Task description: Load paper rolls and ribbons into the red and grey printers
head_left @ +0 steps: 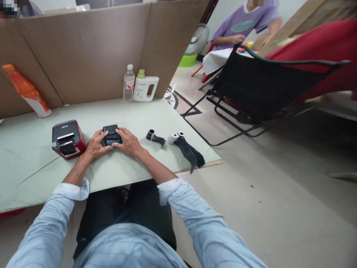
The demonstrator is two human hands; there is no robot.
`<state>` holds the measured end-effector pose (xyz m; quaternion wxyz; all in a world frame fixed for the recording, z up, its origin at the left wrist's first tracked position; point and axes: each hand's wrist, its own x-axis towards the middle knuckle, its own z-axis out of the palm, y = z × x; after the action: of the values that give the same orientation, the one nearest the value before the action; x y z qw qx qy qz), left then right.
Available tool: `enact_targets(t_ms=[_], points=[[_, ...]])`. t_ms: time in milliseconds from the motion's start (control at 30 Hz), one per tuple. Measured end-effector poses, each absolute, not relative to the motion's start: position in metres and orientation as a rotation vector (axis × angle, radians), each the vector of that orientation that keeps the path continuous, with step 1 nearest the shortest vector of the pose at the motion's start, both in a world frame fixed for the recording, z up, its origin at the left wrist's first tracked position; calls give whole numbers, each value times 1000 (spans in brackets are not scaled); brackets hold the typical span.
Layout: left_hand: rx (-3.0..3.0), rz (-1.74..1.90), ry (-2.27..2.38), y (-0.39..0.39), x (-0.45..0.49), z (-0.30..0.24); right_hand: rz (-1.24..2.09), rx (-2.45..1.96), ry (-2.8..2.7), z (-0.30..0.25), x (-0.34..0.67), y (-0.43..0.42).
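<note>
Between my hands on the table is a small black device (112, 139), made of a flat back part and a rounded, glossier front part. My left hand (96, 144) grips its left side, thumb near the front and fingers at the back corner. On the opposite side, my right hand (128, 141) holds it the same way. Close to my left hand stands a red and black label printer (68, 139) with dark film showing at its front slot. To the right of my right hand lie a small roll with a dark strip (155, 137) and two white-cored rolls with long black strips (188, 149).
A cardboard screen (92, 52) borders the back of the pale green table (142, 167). Before it stand an orange bottle (27, 91), a water bottle (128, 83) and a white jug (145, 88). A black folding chair (259, 82) and a seated person (245, 26) are at right.
</note>
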<state>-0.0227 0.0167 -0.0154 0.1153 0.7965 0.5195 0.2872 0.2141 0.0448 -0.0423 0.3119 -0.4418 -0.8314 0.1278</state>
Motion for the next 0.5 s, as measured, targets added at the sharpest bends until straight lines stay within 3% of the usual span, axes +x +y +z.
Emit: enact_targets(t_ms=[500], points=[[2330, 726, 1640, 15, -21, -9, 380, -1294, -2222, -27, 205, 33]])
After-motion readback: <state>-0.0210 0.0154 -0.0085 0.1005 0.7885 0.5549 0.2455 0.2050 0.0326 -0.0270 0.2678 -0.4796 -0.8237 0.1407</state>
